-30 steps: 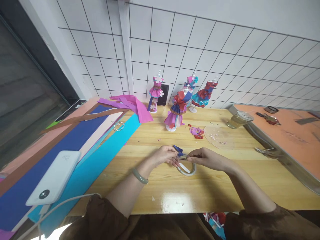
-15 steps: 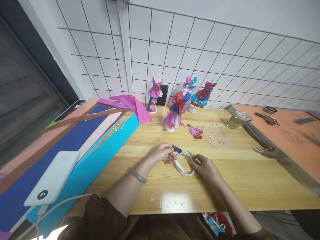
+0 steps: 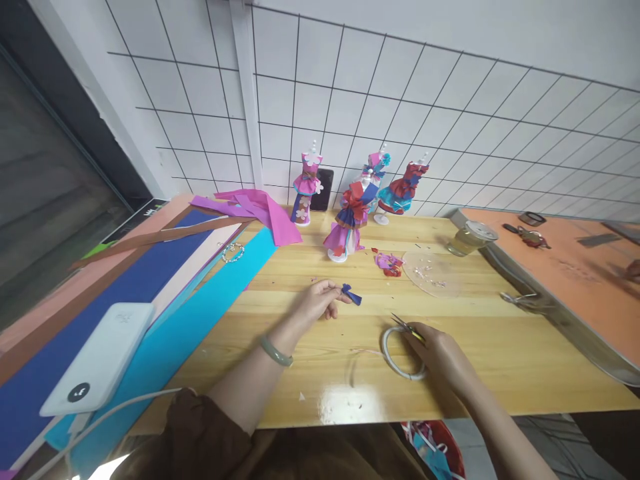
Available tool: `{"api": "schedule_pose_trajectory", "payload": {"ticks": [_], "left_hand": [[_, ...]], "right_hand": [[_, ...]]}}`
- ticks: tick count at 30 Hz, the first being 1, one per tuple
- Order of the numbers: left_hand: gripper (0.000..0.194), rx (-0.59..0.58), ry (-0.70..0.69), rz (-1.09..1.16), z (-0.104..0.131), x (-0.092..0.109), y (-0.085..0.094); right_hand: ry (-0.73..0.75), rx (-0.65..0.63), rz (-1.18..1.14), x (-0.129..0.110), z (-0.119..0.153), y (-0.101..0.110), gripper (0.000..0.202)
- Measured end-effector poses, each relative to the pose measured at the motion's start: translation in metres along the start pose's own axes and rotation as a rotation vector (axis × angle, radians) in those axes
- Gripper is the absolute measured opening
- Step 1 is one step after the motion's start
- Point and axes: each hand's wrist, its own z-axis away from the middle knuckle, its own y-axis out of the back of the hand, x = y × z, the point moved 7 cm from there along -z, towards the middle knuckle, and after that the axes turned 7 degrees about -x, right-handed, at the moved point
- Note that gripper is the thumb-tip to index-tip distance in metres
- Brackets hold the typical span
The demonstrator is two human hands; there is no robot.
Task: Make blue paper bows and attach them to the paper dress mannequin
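My left hand [image 3: 323, 298] is closed, pinching a small piece of dark blue crepe paper [image 3: 353, 295] that is gathered at its near end and fans out to the right. My right hand [image 3: 440, 350] is closed around small scissors [image 3: 406, 325] with slim pointed blades and a bit of yellow at the handle. Its fingers also hold a narrow ring-shaped roll of white tape [image 3: 393, 360] just above the wood, and a thin loose tail trails from it to the left. The handles are mostly hidden by the fingers.
Several small dress forms in crepe-paper dresses, one nearest in red and pink [image 3: 345, 233], stand by the tiled wall. Crepe sheets [image 3: 225, 293] and a white power bank [image 3: 100, 357] lie left. Paper scraps [image 3: 389, 263], a clear round tray [image 3: 430, 273] and a lidded cup [image 3: 471, 239] are right.
My right hand has moved right and nearer to me with the scissors and tape roll, away from my left hand. The blue paper has turned slightly in my left fingers.
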Motion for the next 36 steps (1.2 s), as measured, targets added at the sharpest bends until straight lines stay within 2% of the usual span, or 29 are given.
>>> {"api": "schedule_pose_trajectory", "payload": {"ticks": [3,7,11,14,16,19,21,24,28,30,32,36], "left_hand": [[0.019,0.054,-0.02,-0.01,-0.003,-0.001,0.007],[0.02,0.053,-0.069,-0.084,-0.005,-0.002,0.006],[0.022,0.064,-0.125,-0.155,-0.004,0.001,0.004],[0.022,0.087,-0.146,-0.176,-0.003,0.003,0.006],[0.022,0.097,-0.158,-0.176,-0.003,0.003,0.007],[0.022,0.115,-0.17,-0.188,-0.001,0.006,0.007],[0.022,0.145,-0.182,-0.222,0.002,0.009,0.007],[0.022,0.197,-0.208,-0.312,0.007,0.016,0.005],[0.023,0.233,-0.271,-0.447,0.01,0.023,0.003],[0.023,0.248,-0.302,-0.507,0.012,0.026,0.002],[0.022,0.261,-0.321,-0.557,0.014,0.029,0.002],[0.021,0.26,-0.346,-0.638,0.018,0.036,-0.002]], "right_hand": [[-0.051,0.052,0.03,0.023,0.003,0.005,0.03],[-0.118,0.138,0.088,0.055,0.0,0.012,0.033],[-0.22,0.222,0.15,0.067,-0.008,0.024,0.038],[-0.254,0.26,0.121,0.049,-0.016,0.031,0.045],[-0.209,0.261,0.087,0.023,-0.021,0.031,0.046],[-0.057,0.218,0.115,-0.023,-0.031,0.022,0.042],[-0.034,0.191,0.177,-0.042,-0.036,0.015,0.037],[-0.056,0.204,0.237,-0.051,-0.043,0.01,0.031],[-0.02,0.316,0.27,-0.053,-0.048,0.016,0.028],[0.05,0.389,0.2,-0.058,-0.048,0.021,0.028],[0.174,0.438,0.033,-0.067,-0.047,0.028,0.029],[0.418,0.402,-0.316,-0.095,-0.045,0.038,0.031]]}}
